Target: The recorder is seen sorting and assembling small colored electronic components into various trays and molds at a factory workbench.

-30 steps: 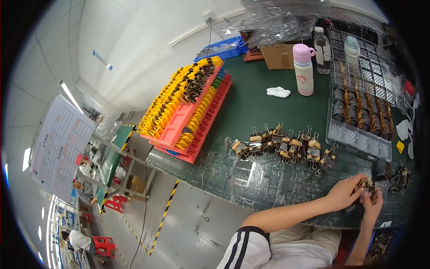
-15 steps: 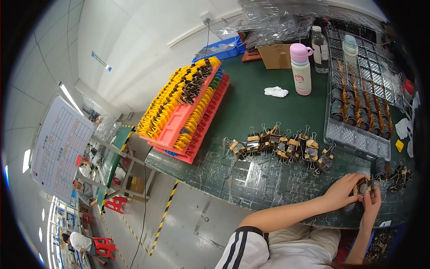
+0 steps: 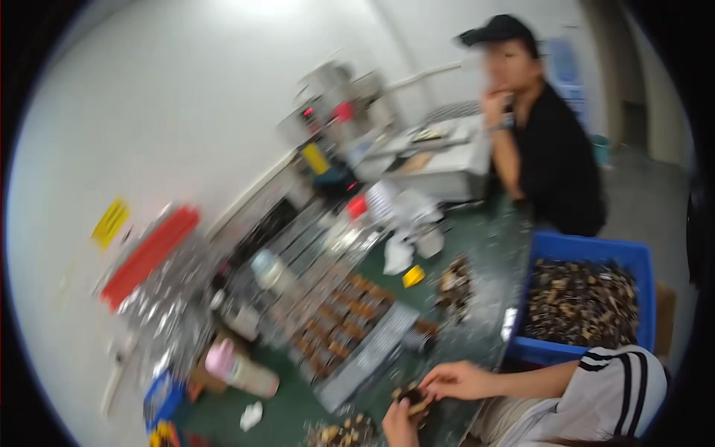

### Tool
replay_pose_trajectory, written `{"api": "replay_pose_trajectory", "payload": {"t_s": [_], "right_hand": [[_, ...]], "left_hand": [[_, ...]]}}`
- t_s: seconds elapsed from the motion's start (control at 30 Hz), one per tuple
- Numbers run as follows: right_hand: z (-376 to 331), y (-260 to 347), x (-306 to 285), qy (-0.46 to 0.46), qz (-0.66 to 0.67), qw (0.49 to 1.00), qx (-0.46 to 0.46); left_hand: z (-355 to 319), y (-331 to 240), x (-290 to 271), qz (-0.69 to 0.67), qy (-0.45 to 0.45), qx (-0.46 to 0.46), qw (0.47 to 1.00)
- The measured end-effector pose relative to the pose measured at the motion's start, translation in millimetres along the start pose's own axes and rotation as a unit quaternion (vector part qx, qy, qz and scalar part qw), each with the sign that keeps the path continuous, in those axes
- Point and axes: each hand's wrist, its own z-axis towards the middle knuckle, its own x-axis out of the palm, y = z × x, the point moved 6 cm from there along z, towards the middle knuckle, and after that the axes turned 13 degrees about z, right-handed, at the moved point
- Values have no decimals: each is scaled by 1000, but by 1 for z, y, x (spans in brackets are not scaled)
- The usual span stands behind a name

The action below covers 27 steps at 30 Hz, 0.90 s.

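Observation:
Close together over the table's near edge, my two hands hold one small dark-and-tan binder clip (image 3: 408,393), blurred by motion. My left hand (image 3: 400,426) wraps its fingers around it from below. From the right, my right hand (image 3: 460,380) pinches at its upper side. Just beyond them lies a clear plastic tray (image 3: 365,365) with rows of dark discs and brown pieces. A short stack of dark discs (image 3: 417,339) stands at the tray's right end. Several loose black-and-tan clips (image 3: 454,287) form a pile farther off, and another clip cluster (image 3: 342,432) sits at the lower edge.
A blue bin (image 3: 646,298) full of small clips stands beside the table at right. Across the table, a person in a black cap (image 3: 562,160) rests a hand near the chin. A pink-capped bottle (image 3: 246,372), white crumpled paper (image 3: 252,416), plastic wrap (image 3: 175,305) and machines (image 3: 320,104) are around.
My view has swung to the right, bringing the blue bin and the other person into sight. Both hands still hold the clip between them. The yellow-and-red racks have mostly left the view.

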Motion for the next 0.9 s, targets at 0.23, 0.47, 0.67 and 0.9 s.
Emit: {"api": "replay_pose_trajectory", "payload": {"t_s": [0.23, 0.47, 0.67, 0.9], "right_hand": [[-8, 25, -26, -107, -279, 940, -164], [9, 13, -58, -140, -137, 977, -84], [4, 14, -54, -138, -162, 974, -80], [2, 15, -50, -130, -184, 964, -141]], "left_hand": [[-2, -17, -1, 51, -40, 27, 998], [10, -13, -4, 41, -39, 29, 998], [9, -8, -7, 33, -52, -7, 998], [8, -6, -4, 72, -13, -14, 997]]}}
